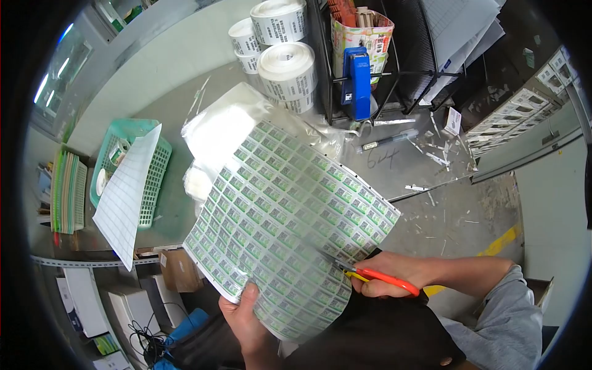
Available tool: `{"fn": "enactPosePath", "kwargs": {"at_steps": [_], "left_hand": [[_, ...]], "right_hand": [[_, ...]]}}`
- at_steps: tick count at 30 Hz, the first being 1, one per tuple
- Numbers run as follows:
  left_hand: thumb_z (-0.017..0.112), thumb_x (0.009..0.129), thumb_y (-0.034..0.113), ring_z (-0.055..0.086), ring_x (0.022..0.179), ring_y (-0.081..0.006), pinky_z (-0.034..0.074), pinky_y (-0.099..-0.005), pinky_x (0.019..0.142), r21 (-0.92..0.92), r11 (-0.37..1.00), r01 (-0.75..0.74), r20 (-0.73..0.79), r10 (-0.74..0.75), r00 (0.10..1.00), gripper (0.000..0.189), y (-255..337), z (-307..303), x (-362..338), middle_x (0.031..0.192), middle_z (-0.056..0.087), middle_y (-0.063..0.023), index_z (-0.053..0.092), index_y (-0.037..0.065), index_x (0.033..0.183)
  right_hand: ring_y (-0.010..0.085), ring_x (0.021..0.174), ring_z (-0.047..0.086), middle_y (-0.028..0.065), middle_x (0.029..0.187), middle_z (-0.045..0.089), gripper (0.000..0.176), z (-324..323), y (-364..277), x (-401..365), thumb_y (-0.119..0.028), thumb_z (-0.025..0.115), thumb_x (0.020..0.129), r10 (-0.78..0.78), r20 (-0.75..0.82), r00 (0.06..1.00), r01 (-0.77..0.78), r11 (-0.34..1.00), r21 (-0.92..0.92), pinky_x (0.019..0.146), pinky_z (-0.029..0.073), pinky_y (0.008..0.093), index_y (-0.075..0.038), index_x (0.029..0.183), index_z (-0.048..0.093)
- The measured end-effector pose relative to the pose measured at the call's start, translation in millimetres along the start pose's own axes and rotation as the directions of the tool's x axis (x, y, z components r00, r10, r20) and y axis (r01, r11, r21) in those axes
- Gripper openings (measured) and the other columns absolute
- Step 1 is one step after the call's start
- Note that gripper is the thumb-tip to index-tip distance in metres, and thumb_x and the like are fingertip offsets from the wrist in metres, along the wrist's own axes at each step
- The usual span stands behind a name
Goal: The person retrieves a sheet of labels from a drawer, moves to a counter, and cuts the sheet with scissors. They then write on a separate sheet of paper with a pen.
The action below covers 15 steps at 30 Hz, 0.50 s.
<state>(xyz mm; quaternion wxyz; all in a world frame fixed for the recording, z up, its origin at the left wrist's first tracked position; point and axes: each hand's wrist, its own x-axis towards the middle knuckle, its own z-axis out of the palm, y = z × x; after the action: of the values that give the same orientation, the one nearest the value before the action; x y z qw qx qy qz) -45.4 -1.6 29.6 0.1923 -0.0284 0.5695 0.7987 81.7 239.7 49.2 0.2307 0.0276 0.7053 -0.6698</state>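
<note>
A large sheet of small green-and-white printed labels (271, 203) spreads across the middle of the view, slightly bowed. My left hand (248, 314) pinches its lower left edge, thumb on top. In my right hand (391, 274) is a pair of scissors (388, 280) with red and yellow handles, fingers wrapped round them. Their blades point up and left at the right part of the sheet; motion blur hides whether they are cutting into it. Under the sheet's upper end lies a pile of clear plastic bags (228, 117) on the grey table.
Label rolls (287, 68) stand stacked at the back, beside a black wire rack (401, 68) with a blue stapler (357, 83). A marker (388, 140) and paper scraps (436, 157) lie right. Left is a green basket (161, 160) with a leaning paper sheet (126, 197).
</note>
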Motion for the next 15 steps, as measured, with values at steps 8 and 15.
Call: {"fn": "enactPosePath", "kwargs": {"at_steps": [8,15], "left_hand": [[0.065,0.083,0.008,0.064,0.078,-0.0173,0.051,-0.029,0.073,0.044,0.992,-0.115,0.05,0.112,0.992,0.027,-5.5,-4.7,1.2,0.094,0.066,-0.0141,0.059,-0.007,0.105],[0.066,0.082,0.007,0.064,0.079,-0.0179,0.05,-0.0293,0.074,0.112,0.984,-0.136,0.034,0.133,0.99,0.029,-2.7,-2.7,-0.3,0.096,0.066,-0.0144,0.058,-0.007,0.106]], "right_hand": [[0.0239,0.063,0.047,0.0132,0.068,0.047,0.044,5.7,4.4,1.6,-0.042,0.043,0.091,0.056,-0.031,0.998,-0.055,0.998,0.032,0.063,0.041,0.0372,0.0,0.079,0.049],[0.0184,0.057,0.043,0.0105,0.06,0.042,0.042,8.9,10.2,0.4,-0.035,0.046,0.092,-0.019,-0.127,0.992,0.023,0.999,0.023,0.057,0.039,0.0337,0.002,0.071,0.046]]}}
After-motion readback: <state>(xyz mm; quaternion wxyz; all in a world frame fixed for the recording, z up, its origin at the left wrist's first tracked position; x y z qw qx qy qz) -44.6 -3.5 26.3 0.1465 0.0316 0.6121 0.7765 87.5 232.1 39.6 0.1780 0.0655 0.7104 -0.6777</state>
